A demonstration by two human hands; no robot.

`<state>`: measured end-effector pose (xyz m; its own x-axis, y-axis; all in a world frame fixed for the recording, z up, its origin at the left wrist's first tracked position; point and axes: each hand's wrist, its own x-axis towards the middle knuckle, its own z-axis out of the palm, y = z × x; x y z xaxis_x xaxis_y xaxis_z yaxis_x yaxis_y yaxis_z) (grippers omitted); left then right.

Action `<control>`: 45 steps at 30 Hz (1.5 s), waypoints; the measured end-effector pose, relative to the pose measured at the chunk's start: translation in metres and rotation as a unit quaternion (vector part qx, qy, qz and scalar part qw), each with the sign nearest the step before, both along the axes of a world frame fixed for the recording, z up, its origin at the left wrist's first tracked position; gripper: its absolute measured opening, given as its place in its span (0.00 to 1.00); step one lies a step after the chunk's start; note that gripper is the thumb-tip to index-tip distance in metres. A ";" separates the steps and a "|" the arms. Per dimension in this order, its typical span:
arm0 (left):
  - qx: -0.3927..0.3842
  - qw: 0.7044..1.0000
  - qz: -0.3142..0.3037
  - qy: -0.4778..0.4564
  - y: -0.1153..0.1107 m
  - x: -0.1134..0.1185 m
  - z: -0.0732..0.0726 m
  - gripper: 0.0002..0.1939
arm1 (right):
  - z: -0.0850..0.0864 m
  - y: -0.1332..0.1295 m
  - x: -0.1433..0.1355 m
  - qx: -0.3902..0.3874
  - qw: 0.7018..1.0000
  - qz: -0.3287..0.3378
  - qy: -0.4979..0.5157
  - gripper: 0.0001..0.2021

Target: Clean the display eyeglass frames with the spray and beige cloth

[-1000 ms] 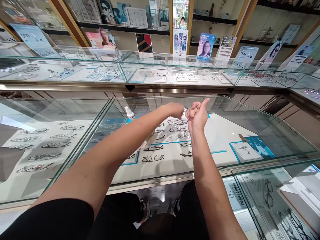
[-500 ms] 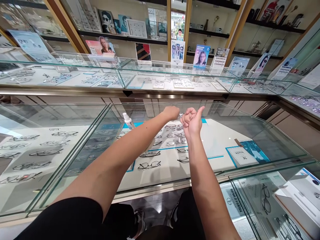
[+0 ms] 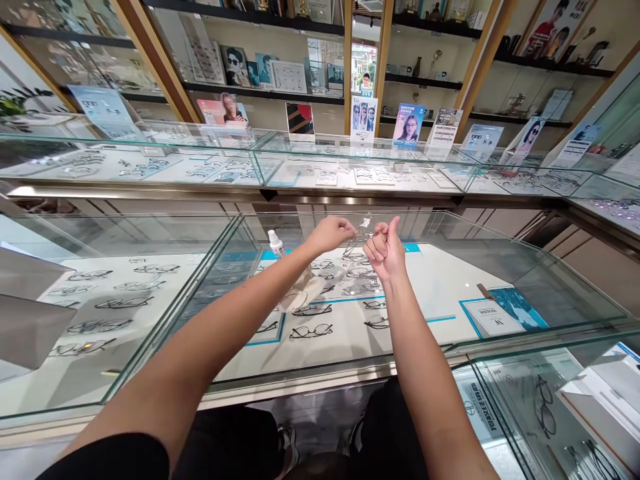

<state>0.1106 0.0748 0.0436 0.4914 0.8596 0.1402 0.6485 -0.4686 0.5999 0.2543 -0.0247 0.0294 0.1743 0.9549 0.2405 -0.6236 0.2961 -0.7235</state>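
Observation:
A thin-framed pair of eyeglasses [image 3: 356, 244] with a small white tag [image 3: 367, 222] is between my two hands, above the glass counter [image 3: 425, 363]. My right hand [image 3: 386, 251] has its fingers curled on the near side of the frame, thumb pointing up. From the left, my left hand [image 3: 332, 233] reaches the glasses with its fingers pinched together; its fingertips are partly hidden. Just left of that hand stands a white spray bottle [image 3: 276, 245]. A pale crumpled cloth [image 3: 306, 292] shows beneath my left forearm.
Rows of eyeglasses [image 3: 311, 331] lie inside the counter under the glass. A printed card [image 3: 493, 315] is at the right, and an open white box [image 3: 607, 393] stands at the lower right. Behind runs another glass display case [image 3: 360, 155] with upright advertising cards [image 3: 409, 125].
My left hand has shifted slightly left and its fingers have uncurled from a fist into a pinch. More of the eyeglasses and the white tag now show. The camera view has turned left.

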 end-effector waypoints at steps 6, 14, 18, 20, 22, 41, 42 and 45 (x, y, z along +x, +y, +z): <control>-0.079 0.948 0.058 -0.304 -0.052 -0.089 -0.018 0.18 | -0.013 0.005 -0.027 -0.013 0.999 0.051 -0.008 0.23; -0.026 0.909 0.094 -0.405 -0.059 -0.134 -0.047 0.18 | -0.018 0.021 -0.080 -0.044 0.980 0.103 -0.167 0.14; 0.012 0.921 0.061 -0.385 -0.056 -0.137 -0.055 0.15 | -0.029 0.023 -0.092 -0.005 0.964 -0.003 -0.265 0.13; 0.027 0.927 0.041 -0.373 -0.057 -0.136 -0.056 0.14 | -0.035 0.021 -0.093 0.006 0.959 -0.004 -0.284 0.13; 0.019 0.928 0.023 -0.371 -0.059 -0.135 -0.055 0.13 | -0.040 0.018 -0.092 0.016 0.954 0.006 -0.298 0.14; -0.027 0.925 -0.002 -0.378 -0.066 -0.135 -0.055 0.13 | -0.039 0.004 -0.096 0.027 0.949 0.034 -0.311 0.14; -0.027 0.926 0.000 -0.378 -0.066 -0.135 -0.055 0.13 | -0.039 0.004 -0.096 0.027 0.949 0.032 -0.314 0.14; -0.037 0.925 0.003 -0.379 -0.067 -0.134 -0.054 0.14 | -0.037 0.003 -0.096 0.025 0.948 0.022 -0.317 0.15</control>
<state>-0.0231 0.0081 -0.0108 0.2716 0.8829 0.3831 0.0318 -0.4061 0.9133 0.1585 -0.0212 -0.0080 -0.0595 0.9428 0.3279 -0.0815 0.3228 -0.9429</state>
